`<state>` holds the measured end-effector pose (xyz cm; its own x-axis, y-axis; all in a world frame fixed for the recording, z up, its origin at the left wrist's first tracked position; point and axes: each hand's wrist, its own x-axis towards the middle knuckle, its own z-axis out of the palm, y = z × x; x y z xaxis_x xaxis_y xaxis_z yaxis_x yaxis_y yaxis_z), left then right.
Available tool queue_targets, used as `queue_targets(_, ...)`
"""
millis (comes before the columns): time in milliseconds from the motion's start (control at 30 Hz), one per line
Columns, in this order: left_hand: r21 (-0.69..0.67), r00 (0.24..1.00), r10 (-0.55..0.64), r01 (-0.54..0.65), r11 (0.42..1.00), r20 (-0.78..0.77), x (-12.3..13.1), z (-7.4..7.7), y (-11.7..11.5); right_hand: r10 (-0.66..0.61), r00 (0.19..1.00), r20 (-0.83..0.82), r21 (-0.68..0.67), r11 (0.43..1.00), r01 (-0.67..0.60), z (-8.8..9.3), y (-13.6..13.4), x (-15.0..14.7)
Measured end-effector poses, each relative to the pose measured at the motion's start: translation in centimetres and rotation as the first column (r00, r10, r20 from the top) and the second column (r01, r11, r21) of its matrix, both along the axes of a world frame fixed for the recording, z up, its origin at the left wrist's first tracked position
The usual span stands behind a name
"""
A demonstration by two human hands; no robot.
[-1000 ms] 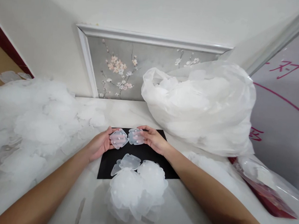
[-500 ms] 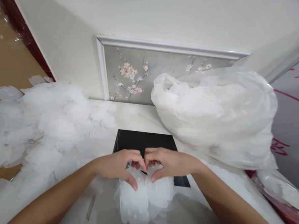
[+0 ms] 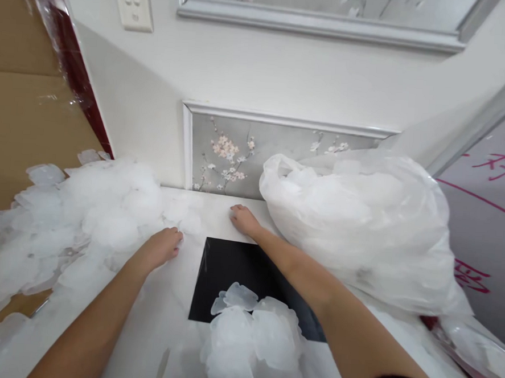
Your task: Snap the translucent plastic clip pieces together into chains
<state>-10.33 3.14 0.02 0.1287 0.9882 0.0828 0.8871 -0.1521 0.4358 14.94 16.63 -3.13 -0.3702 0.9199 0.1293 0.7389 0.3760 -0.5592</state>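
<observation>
Left hand (image 3: 163,248): swings left of black sheet (image 3: 226,264).
Right hand (image 3: 244,220): darts behind it.
Fingers (image 3: 175,237): curled, grip unclear; light pinch suits.

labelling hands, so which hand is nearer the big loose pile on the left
Left: the left hand is at the loose pile's right edge; the right hand is farther right, beyond the black sheet.

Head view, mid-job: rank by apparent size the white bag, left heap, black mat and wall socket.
Largest to smallest:
1. White bag and left heap: they look too alike to rank.
2. Black mat, though partly hidden.
3. Wall socket, clearly smallest.
</observation>
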Motion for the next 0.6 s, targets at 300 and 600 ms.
queue_targets(300,0.103,0.900,0.106,-0.164,0.981,0.424,3.4,1.8,-0.5,-0.200,0.950,-0.238,-0.057,0.980,0.192,1.1,1.4,0.0)
queue_targets(600,-0.395,0.298,0.359,0.070,0.916,0.884,8.9,-1.1,-1.2,-0.130,0.735,-0.665,-0.390,0.900,-0.194,-2.1,-8.7,6.2)
